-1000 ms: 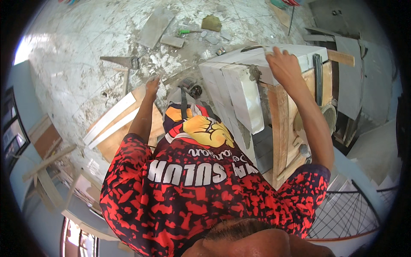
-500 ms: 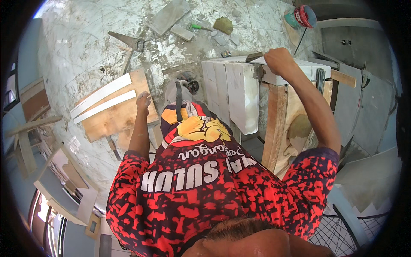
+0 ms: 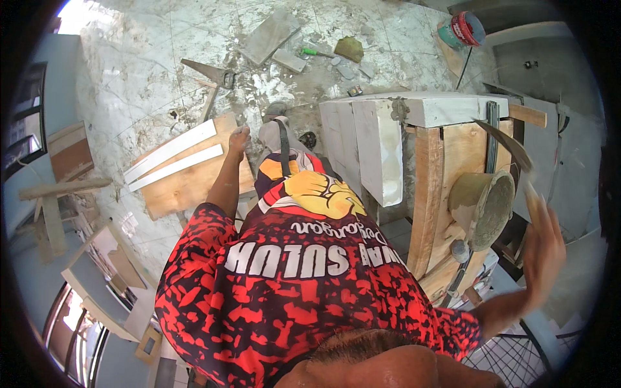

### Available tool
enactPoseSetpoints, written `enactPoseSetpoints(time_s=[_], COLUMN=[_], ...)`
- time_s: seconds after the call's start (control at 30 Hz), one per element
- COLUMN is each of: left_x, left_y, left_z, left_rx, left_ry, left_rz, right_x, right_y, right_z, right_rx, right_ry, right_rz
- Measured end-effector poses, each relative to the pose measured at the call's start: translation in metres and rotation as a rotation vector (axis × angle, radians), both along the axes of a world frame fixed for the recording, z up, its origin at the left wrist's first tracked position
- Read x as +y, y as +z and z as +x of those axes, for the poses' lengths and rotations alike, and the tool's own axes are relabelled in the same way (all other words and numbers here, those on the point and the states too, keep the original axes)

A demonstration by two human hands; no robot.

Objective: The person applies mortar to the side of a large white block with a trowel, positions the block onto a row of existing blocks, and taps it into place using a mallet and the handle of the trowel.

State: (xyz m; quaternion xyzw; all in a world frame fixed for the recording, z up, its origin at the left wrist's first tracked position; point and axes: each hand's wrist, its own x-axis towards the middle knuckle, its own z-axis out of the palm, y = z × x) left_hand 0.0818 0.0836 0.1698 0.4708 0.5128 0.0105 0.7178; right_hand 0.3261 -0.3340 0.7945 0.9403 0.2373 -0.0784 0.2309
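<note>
Beside the mortar bucket, at the right, my right hand is raised and smeared by motion. It grips the pale handle of a trowel, whose long blade points up and left over the wooden platform. Grey wet mortar fills the bucket. Ahead of the platform stand white blocks, with a grey mortar patch on a top corner. My left hand hangs low by my leg, fingers curled in with nothing visible in them, in front of a plywood sheet.
Two white strips lie on the plywood. Across the dirty tiled floor are a handsaw, grey slabs and a green-handled tool. A red and green bucket stands far right. Wooden frames lean at left.
My right hand has swung back and right from the block tops to beside the mortar bucket, carrying the trowel. The bucket now shows clearly. The whole view has shifted slightly.
</note>
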Motion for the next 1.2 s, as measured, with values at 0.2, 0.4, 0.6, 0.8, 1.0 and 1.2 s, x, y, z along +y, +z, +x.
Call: enactPoseSetpoints(time_s=[0.2,0.4,0.6,0.8,1.0,1.2], left_x=[0.024,0.08,0.15,0.207,0.188,0.116], left_y=[-0.008,-0.035,-0.001,0.031,0.024,0.057], left_z=[0.026,0.081,0.132,0.141,0.155,0.195], left_rx=[0.218,0.176,0.052,0.147,-0.097,-0.095], left_ry=[-0.171,-0.386,-0.391,-0.587,-1.193,-1.838], left_rz=[0.001,0.066,0.079,0.208,0.56,0.423], right_x=[-0.093,-0.122,-0.185,-0.129,0.098,0.202], right_y=[0.076,0.018,-0.09,-0.123,-0.272,-0.492], right_z=[-0.094,-0.075,-0.032,-0.044,-0.056,-0.098], right_rx=[-0.082,-0.027,-0.038,-0.594,0.36,0.799], right_ry=[-0.74,-1.05,-1.097,-0.791,-0.623,-0.675], right_rz=[0.34,0.339,0.313,0.218,1.182,0.784])
